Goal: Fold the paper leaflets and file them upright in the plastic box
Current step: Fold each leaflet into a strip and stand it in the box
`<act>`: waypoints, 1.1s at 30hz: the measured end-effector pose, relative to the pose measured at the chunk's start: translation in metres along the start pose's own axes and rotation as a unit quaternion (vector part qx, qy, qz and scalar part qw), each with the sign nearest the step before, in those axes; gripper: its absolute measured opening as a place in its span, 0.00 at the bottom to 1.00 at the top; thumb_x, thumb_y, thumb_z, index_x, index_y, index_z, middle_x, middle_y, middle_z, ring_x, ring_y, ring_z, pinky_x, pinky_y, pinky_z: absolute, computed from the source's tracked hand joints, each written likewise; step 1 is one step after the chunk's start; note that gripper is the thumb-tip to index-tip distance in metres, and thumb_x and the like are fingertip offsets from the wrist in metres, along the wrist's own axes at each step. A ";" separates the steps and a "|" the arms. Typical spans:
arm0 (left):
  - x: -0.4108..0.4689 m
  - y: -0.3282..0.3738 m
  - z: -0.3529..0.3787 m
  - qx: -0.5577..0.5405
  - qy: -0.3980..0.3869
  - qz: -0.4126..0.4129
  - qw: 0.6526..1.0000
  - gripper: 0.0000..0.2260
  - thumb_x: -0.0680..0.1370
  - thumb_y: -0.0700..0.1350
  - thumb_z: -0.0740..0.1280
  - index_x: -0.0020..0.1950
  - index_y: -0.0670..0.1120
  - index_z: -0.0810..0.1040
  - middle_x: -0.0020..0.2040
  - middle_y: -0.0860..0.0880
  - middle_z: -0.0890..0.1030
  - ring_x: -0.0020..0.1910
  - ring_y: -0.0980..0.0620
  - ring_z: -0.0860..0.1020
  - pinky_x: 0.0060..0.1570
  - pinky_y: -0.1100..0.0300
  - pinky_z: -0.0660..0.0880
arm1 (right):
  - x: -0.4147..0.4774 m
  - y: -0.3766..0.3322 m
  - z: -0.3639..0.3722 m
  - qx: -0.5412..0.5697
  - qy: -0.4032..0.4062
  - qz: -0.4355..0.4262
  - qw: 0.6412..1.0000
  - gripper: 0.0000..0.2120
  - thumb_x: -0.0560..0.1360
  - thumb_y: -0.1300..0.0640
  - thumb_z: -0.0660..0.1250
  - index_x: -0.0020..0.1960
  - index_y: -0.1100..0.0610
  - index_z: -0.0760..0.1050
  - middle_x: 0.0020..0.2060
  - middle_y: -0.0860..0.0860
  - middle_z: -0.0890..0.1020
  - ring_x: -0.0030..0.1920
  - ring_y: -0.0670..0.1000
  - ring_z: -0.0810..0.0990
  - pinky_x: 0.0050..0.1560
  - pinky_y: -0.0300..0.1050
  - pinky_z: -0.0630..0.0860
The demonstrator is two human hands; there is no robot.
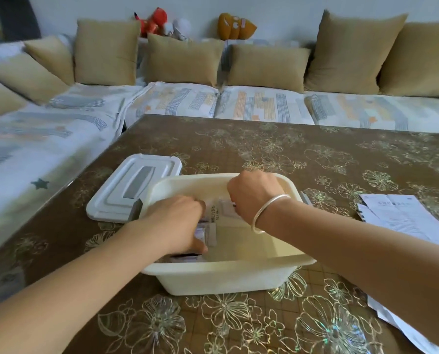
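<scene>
A cream plastic box (223,275) stands on the table in front of me, and both hands reach into it. My left hand (177,221) presses on a row of folded leaflets (210,228) at the box's left side, fingers curled over them. My right hand (251,195), with a silver bangle at the wrist, pinches the top edge of a folded leaflet (227,209) near the box's middle. The right half of the box's floor is bare. Unfolded white leaflets (402,215) lie flat at the right.
The box's white lid (134,186) lies flat to the left of the box. More white paper (392,320) sticks out under my right forearm at the lower right. A brown floral tablecloth (264,144) covers the table; a sofa with tan cushions wraps the far and left sides.
</scene>
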State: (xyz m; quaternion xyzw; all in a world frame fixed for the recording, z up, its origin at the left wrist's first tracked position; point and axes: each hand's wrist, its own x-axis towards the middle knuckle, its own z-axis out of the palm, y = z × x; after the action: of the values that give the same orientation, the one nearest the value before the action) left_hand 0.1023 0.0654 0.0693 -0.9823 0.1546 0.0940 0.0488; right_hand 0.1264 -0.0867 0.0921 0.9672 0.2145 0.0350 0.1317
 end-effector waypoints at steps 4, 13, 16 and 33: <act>0.002 -0.003 -0.002 -0.011 -0.014 0.006 1.000 0.26 0.70 0.60 0.73 0.63 0.51 0.76 0.55 0.52 0.75 0.52 0.49 0.76 0.51 0.55 0.75 | 0.005 -0.009 0.005 -0.020 0.031 -0.032 0.999 0.06 0.77 0.59 0.62 0.52 0.54 0.76 0.49 0.53 0.81 0.50 0.57 0.81 0.39 0.44 0.67; 0.001 -0.011 -0.003 0.008 0.013 0.047 0.999 0.12 0.75 0.54 0.68 0.55 0.50 0.79 0.52 0.52 0.79 0.48 0.50 0.78 0.48 0.54 0.77 | 0.024 -0.026 0.021 0.045 0.030 -0.079 0.995 0.10 0.78 0.58 0.62 0.57 0.53 0.77 0.51 0.53 0.81 0.50 0.57 0.80 0.41 0.43 0.69; -0.003 -0.016 -0.009 0.013 0.010 0.056 0.998 0.09 0.75 0.55 0.67 0.47 0.50 0.79 0.45 0.52 0.80 0.43 0.51 0.78 0.40 0.56 0.75 | 0.027 -0.025 0.027 0.066 0.032 -0.071 0.995 0.11 0.78 0.59 0.61 0.58 0.53 0.77 0.50 0.54 0.81 0.49 0.57 0.79 0.41 0.43 0.69; 0.003 -0.022 -0.007 0.094 0.001 0.055 0.994 0.10 0.78 0.48 0.62 0.55 0.53 0.80 0.47 0.52 0.81 0.44 0.50 0.79 0.39 0.58 0.72 | 0.016 -0.007 0.009 0.063 0.006 -0.048 0.997 0.07 0.76 0.58 0.62 0.51 0.58 0.76 0.49 0.57 0.81 0.49 0.60 0.80 0.39 0.45 0.70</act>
State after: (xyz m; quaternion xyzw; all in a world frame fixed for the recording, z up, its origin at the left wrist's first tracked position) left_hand 0.1136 0.0841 0.0768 -0.9634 0.2169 0.0804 0.1352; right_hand 0.1386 -0.0758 0.0815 0.9620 0.2629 0.0211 0.0704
